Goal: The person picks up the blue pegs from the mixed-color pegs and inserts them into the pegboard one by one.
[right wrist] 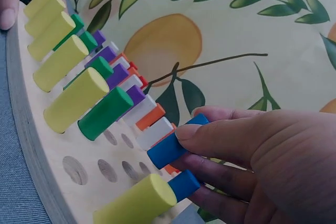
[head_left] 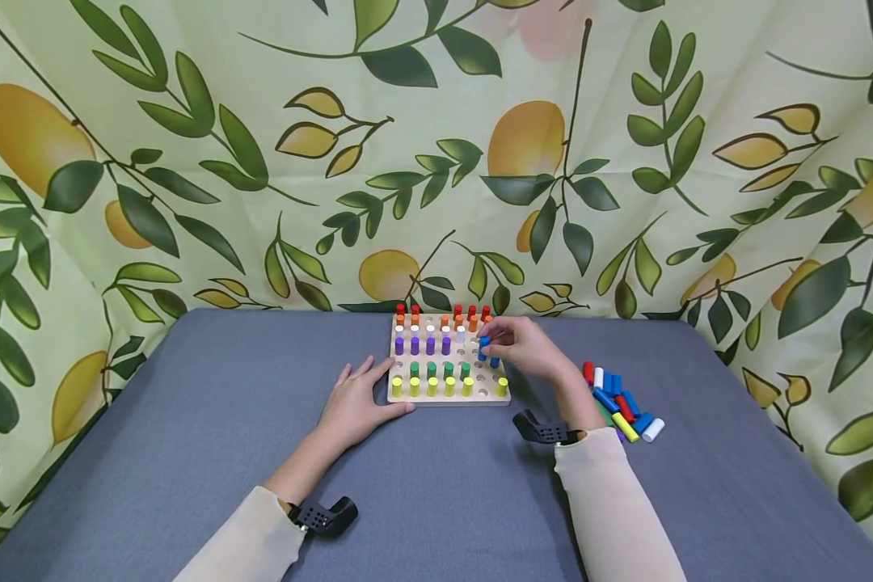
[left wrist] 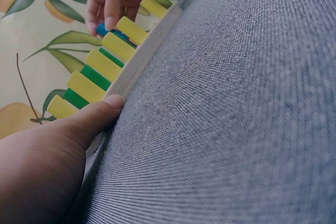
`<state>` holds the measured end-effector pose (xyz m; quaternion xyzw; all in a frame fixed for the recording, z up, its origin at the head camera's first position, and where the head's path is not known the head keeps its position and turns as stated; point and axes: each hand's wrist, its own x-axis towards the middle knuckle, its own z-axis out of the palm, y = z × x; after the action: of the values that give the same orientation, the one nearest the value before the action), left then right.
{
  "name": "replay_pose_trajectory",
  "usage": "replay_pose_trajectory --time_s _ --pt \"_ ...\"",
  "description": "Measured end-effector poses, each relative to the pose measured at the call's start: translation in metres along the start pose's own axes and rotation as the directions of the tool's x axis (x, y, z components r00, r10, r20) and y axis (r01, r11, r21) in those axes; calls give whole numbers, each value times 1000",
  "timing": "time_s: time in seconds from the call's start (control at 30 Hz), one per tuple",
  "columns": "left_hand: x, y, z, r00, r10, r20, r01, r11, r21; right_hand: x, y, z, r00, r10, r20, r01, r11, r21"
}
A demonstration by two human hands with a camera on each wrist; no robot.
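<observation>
A wooden peg board (head_left: 444,402) holds rows of coloured cylinder pegs: red at the back, then orange, white, purple, green and yellow in front. My right hand (head_left: 525,346) pinches a blue peg (right wrist: 167,151) between thumb and fingers, tilted above the board's right side. Whether its lower end touches a hole cannot be told. Another blue peg (right wrist: 184,184) stands just below those fingers, behind a yellow peg (right wrist: 136,200). At the board's front left corner lies my left hand (head_left: 354,402), its thumb touching the front edge and its fingers extended along the left side.
Right of the board, beside the right forearm, lies a loose pile of pegs (head_left: 626,404) in blue, red, white, yellow and green. Several bare holes (right wrist: 75,170) show in the board. A grey cloth (head_left: 225,420) covers the table, and a leaf-patterned curtain (head_left: 436,162) hangs behind it.
</observation>
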<state>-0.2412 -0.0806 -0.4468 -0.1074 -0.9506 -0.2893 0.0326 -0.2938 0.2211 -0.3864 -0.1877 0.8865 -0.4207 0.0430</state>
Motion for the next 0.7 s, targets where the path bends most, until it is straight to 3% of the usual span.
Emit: replay_pose_trajectory --time_s 0.7 --pt "1 2 -1 1000 -11 3 11 1000 -2 3 5 5 1000 0 5 0 1000 -8"
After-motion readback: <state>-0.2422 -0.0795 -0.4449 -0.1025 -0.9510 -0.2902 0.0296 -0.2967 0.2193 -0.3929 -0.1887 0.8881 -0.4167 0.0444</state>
